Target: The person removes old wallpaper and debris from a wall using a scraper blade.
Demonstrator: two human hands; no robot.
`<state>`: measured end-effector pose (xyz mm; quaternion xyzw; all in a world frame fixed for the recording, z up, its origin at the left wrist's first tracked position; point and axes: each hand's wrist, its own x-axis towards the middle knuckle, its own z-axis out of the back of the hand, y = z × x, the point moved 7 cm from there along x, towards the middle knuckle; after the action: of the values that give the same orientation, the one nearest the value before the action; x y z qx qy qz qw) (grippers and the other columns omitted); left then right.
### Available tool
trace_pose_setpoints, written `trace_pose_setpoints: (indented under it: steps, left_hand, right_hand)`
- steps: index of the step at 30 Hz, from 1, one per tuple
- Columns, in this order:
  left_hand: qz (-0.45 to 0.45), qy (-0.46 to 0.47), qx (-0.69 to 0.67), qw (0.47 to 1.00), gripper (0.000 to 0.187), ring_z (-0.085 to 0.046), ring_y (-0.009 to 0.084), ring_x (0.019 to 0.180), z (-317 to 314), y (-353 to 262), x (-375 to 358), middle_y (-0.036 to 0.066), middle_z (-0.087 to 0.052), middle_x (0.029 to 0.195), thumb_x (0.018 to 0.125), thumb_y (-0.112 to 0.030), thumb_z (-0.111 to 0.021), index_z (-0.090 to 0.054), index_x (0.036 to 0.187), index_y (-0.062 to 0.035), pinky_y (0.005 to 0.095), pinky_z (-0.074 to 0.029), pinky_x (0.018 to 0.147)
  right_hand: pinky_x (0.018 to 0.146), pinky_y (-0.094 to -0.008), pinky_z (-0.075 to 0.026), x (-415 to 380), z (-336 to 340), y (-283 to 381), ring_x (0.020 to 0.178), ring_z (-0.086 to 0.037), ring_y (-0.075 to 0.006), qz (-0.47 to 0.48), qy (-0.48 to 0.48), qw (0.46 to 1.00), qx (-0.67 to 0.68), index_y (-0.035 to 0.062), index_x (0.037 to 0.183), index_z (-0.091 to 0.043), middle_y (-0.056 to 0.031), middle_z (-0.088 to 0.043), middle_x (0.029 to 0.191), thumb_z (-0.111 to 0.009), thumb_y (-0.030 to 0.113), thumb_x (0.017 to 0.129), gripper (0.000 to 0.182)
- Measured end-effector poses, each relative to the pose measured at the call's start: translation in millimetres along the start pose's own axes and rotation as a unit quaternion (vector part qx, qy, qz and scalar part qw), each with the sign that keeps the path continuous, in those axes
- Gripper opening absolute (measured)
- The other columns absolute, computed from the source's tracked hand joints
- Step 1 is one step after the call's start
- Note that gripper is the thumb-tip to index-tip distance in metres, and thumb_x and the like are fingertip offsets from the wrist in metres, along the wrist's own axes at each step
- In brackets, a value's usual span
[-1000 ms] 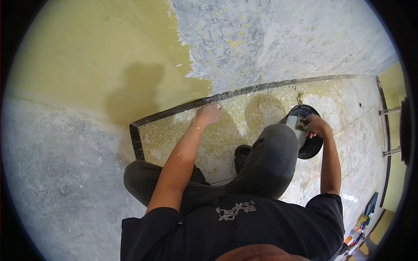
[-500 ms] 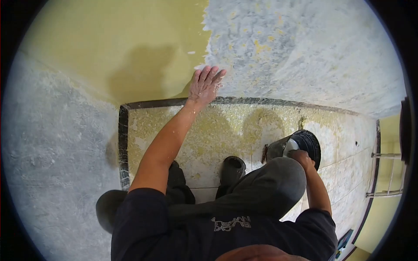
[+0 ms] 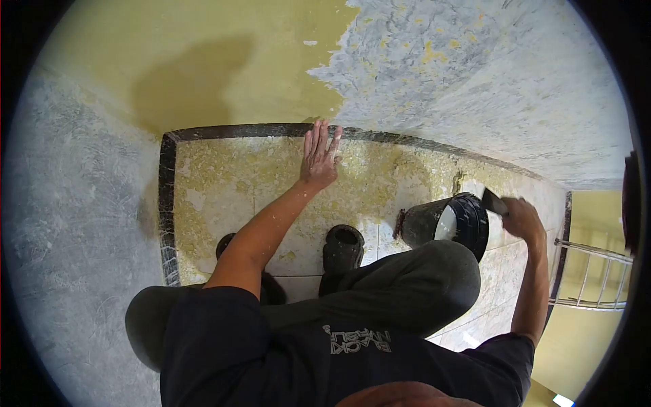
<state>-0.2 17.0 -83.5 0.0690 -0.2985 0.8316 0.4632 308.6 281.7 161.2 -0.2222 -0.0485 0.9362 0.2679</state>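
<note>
My left hand (image 3: 321,159) is held out flat with its fingers spread, holding nothing. Specks of white cling to its back, and the fingertips overlap the dark skirting strip (image 3: 258,131) at the foot of the wall. In my right hand (image 3: 523,218) is a putty knife (image 3: 494,201), its dark blade pointing towards the bucket. That black bucket (image 3: 422,227) stands or leans by my knee, with something whitish showing inside. Above the strip, the wall has smooth yellow paint (image 3: 278,68) on the left and a scraped grey-white patch (image 3: 420,74) on the right.
Paint flakes litter the tiled floor (image 3: 224,169) around my dark shoes (image 3: 344,247). A grey wall (image 3: 74,203) closes off the left side. Over at the right stands a metal rack or ladder (image 3: 593,254) near a yellow surface.
My right hand has come out of the bucket, bringing the putty knife into sight on its right. My left hand has dropped from the wall to the level of the skirting. The view has shifted.
</note>
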Motion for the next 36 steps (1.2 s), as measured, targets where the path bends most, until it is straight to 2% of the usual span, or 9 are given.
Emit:
trace_pose_setpoints:
  steps: [5, 7, 8, 9, 11, 14, 17, 25, 36]
  left_hand:
    - [0.176, -0.067, -0.139, 0.972, 0.046, -0.035, 0.0322, 0.138, -38, -15, -10, 0.021, -0.043, 0.143, 0.089, -0.025, -0.062, -0.055, 0.132, -0.0066, 0.0493, -0.029, 0.109]
    - [0.537, 0.089, -0.49, 0.681, 0.03, -0.056, 0.029, 0.118, -77, -9, -33, 0.015, -0.053, 0.134, 0.092, -0.025, -0.058, -0.066, 0.115, -0.0082, 0.0451, -0.041, 0.099]
    - [0.41, -0.098, -0.711, 0.563, 0.03, -0.065, 0.0248, 0.097, -186, 19, -47, 0.011, -0.056, 0.131, 0.095, -0.028, -0.053, -0.061, 0.12, -0.0122, 0.0433, -0.048, 0.089]
    - [0.409, -0.108, -0.711, 0.562, 0.03, -0.065, 0.0248, 0.097, -139, -13, -56, 0.011, -0.056, 0.131, 0.095, -0.028, -0.053, -0.061, 0.12, -0.0122, 0.0433, -0.048, 0.089]
    - [0.43, -0.091, -0.842, 0.314, 0.033, -0.062, 0.0215, 0.098, -57, -52, -12, 0.009, -0.057, 0.128, 0.097, -0.026, -0.047, -0.054, 0.126, -0.0139, 0.0435, -0.047, 0.09]
    - [0.371, -0.044, -0.897, 0.235, 0.035, -0.06, 0.0184, 0.102, -55, -61, 0, 0.006, -0.059, 0.123, 0.099, -0.028, -0.042, -0.047, 0.13, -0.0148, 0.0429, -0.045, 0.092]
    - [0.381, -0.063, -0.889, 0.247, 0.031, -0.058, 0.0172, 0.106, -60, -53, 5, 0.003, -0.061, 0.116, 0.099, -0.029, -0.042, -0.051, 0.124, -0.0145, 0.0397, -0.045, 0.094]
    - [0.369, -0.056, -0.905, 0.207, 0.021, -0.06, 0.0149, 0.097, -72, -55, 53, -0.002, -0.062, 0.104, 0.101, -0.03, -0.046, -0.056, 0.109, -0.0127, 0.0327, -0.049, 0.086]
    - [0.345, -0.017, -0.927, 0.147, 0.026, -0.061, 0.0196, 0.101, -57, -55, 70, 0.007, -0.062, 0.108, 0.1, -0.023, -0.039, -0.058, 0.109, -0.0078, 0.0365, -0.051, 0.091]
  right_hand:
    - [0.078, -0.0472, -0.047, 77, 42, 111, 0.088, -0.061, -0.0417, 0.104, -0.053, 0.979, 0.168, 0.0007, 0.107, -0.061, -0.0222, -0.066, 0.091, -0.063, 0.033, 0.09, 0.036]
    - [0.072, -0.0473, -0.047, 113, 42, 168, 0.08, -0.062, -0.0412, 0.128, -0.007, 0.975, 0.18, -0.0011, 0.102, -0.062, -0.0242, -0.064, 0.081, -0.058, 0.043, 0.092, 0.045]
    - [0.069, -0.0476, -0.046, 133, 29, 187, 0.076, -0.062, -0.0409, 0.119, 0.022, 0.97, 0.211, -0.0021, 0.099, -0.062, -0.0249, -0.063, 0.077, -0.057, 0.042, 0.093, 0.045]
    - [0.066, -0.0479, -0.046, 155, 11, 204, 0.071, -0.063, -0.0406, 0.112, 0.046, 0.962, 0.244, -0.0031, 0.097, -0.062, -0.0256, -0.062, 0.073, -0.056, 0.041, 0.094, 0.045]
    - [0.063, -0.0468, -0.047, 184, -8, 239, 0.065, -0.063, -0.0396, 0.177, -0.017, 0.95, 0.258, -0.0046, 0.093, -0.062, -0.0254, -0.061, 0.069, -0.055, 0.036, 0.095, 0.041]
    - [0.063, -0.0454, -0.048, 208, -42, 267, 0.066, -0.063, -0.0403, 0.172, -0.033, 0.899, 0.4, -0.0049, 0.095, -0.06, -0.025, -0.061, 0.068, -0.054, 0.031, 0.095, 0.037]
    - [0.052, -0.0319, -0.049, 198, -34, 288, 0.054, -0.061, -0.0175, 0.162, -0.087, 0.871, 0.455, -0.0034, 0.1, -0.056, -0.0104, -0.062, 0.064, -0.053, 0.028, 0.098, 0.032]
    - [0.054, -0.0534, -0.045, 212, -19, 266, 0.065, -0.06, -0.0482, 0.108, -0.222, 0.92, 0.306, -0.0023, 0.105, -0.051, -0.0272, -0.061, 0.065, -0.05, 0.027, 0.097, 0.03]
    - [0.059, -0.0528, -0.05, 203, 21, 297, 0.066, -0.062, -0.0459, 0.106, -0.207, 0.962, 0.143, 0.0011, 0.099, -0.047, -0.0269, -0.061, 0.063, -0.052, 0.024, 0.094, 0.024]
